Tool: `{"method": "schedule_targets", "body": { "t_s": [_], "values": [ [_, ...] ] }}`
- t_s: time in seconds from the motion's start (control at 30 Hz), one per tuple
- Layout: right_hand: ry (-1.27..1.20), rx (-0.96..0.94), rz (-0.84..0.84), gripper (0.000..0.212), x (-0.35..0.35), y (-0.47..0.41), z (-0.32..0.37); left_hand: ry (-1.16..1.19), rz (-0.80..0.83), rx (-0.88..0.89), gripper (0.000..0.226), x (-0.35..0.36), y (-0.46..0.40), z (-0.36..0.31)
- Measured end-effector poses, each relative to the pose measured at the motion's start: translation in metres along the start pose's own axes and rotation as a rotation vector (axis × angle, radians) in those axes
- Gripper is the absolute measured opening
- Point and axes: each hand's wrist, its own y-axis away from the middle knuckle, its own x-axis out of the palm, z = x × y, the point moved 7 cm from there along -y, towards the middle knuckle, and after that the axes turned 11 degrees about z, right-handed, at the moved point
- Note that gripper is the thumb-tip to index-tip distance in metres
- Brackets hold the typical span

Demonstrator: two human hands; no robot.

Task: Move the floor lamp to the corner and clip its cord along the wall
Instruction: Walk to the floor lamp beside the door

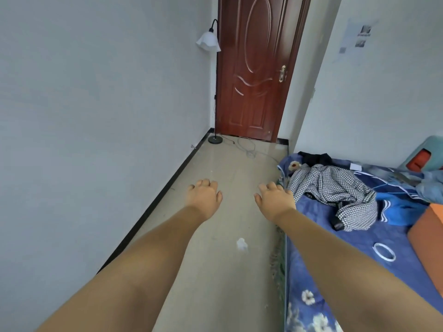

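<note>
A black floor lamp (216, 92) with a white flower-shaped shade (208, 41) and a round base (215, 139) stands in the far corner, between the left wall and the brown door. Its cord (249, 149) lies loose in loops on the floor in front of the door. My left hand (203, 197) and my right hand (273, 198) are stretched out ahead over the floor, palms down, fingers loosely curled, holding nothing. Both are far from the lamp.
A brown door (256, 68) closes the far end. A bed (354, 236) with a blue flowered cover and a checked garment (335, 188) fills the right. A black skirting (167, 185) runs along the left wall. A small white scrap (241, 243) lies on the floor.
</note>
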Motion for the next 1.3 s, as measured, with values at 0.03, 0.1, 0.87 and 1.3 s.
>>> {"method": "schedule_targets", "body": {
  "t_s": [0.03,0.1,0.87,1.3],
  "values": [
    [0.003,-0.005,0.003,0.046,-0.008,-0.019,-0.007,0.008,-0.007,-0.002,0.044,-0.005,-0.02,-0.004],
    [0.005,-0.02,0.015,0.047,-0.022,-0.056,-0.015,0.017,-0.013,0.0,0.044,-0.014,-0.056,-0.007],
    [-0.057,0.005,0.02,0.043,-0.12,-0.53,-0.038,-0.054,0.016,0.067,0.044,-0.072,-0.54,0.073],
    [-0.028,-0.008,0.013,0.039,-0.176,-0.833,-0.14,0.025,-0.048,-0.016,0.041,-0.093,-0.856,0.071]
  ]
}}
